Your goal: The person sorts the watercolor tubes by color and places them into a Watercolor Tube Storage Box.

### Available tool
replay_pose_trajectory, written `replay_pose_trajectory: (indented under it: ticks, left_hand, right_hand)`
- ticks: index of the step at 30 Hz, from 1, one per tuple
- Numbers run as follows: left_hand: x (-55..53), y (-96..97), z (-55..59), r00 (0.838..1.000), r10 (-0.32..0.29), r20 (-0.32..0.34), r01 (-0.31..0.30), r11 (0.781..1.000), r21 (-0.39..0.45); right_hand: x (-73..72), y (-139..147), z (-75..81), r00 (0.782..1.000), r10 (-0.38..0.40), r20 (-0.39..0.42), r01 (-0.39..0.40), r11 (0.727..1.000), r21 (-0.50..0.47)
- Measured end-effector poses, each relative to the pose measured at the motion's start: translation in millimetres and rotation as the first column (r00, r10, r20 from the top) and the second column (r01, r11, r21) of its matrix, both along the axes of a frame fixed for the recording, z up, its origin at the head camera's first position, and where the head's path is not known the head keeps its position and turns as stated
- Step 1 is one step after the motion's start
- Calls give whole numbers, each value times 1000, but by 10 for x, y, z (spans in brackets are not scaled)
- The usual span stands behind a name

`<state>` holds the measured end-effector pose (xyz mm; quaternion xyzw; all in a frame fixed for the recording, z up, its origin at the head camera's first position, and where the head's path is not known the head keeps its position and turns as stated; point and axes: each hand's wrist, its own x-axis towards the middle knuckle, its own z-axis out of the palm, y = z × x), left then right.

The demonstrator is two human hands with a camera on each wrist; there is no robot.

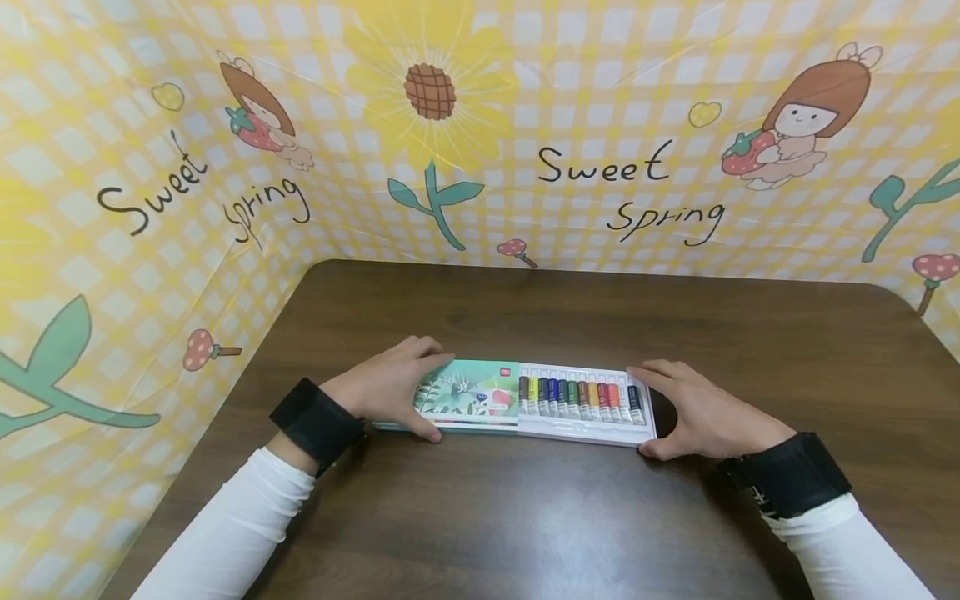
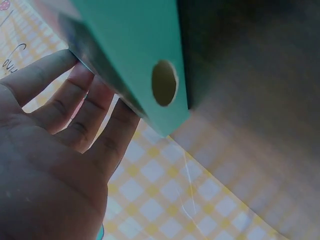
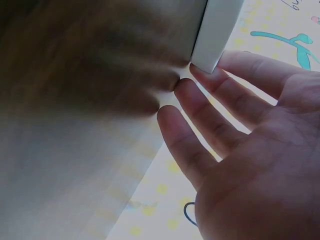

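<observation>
A flat paint box lies across the table, its white tray (image 1: 585, 429) drawn partway out of the green printed sleeve (image 1: 468, 392). Paint tubes (image 1: 573, 396) of several colours stand in a row in the exposed tray. My left hand (image 1: 393, 383) holds the sleeve's left part, thumb on the near edge and fingers on the far one. In the left wrist view, the sleeve's green end wall (image 2: 130, 50) shows an oval hole. At the tray's right end, my right hand (image 1: 705, 412) spans the short side, thumb at the near corner and fingers at the far corner.
The dark wooden table (image 1: 540, 517) has rounded far corners. A yellow checked cloth (image 1: 570, 67) with printed flowers and lettering hangs behind it and along the left side. Black bands (image 1: 318, 425) wrap both wrists below white sleeves.
</observation>
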<state>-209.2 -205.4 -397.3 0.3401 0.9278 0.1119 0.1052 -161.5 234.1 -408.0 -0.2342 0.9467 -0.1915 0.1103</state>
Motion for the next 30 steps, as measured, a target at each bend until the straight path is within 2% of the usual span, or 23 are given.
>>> replay_pose_trajectory:
  ticks: [6, 12, 18, 30]
  left_hand:
    - [1, 30, 23, 1000, -1, 3, 1, 1000, -10]
    - [-3, 127, 23, 999, -28, 15, 29, 1000, -12]
    - [0, 222, 14, 999, -48, -4, 48, 999, -15]
    - [-17, 503, -21, 997, -79, 1, 79, 996, -41]
  right_hand:
    - [4, 3, 10, 1000, 3, -10, -3, 1000, -4]
    - [4, -1, -16, 1000, 15, -26, -15, 1000, -7]
    - [3, -15, -22, 1000, 7, -20, -7, 1000, -5]
    - [10, -29, -12, 1000, 10, -25, -10, 1000, -1]
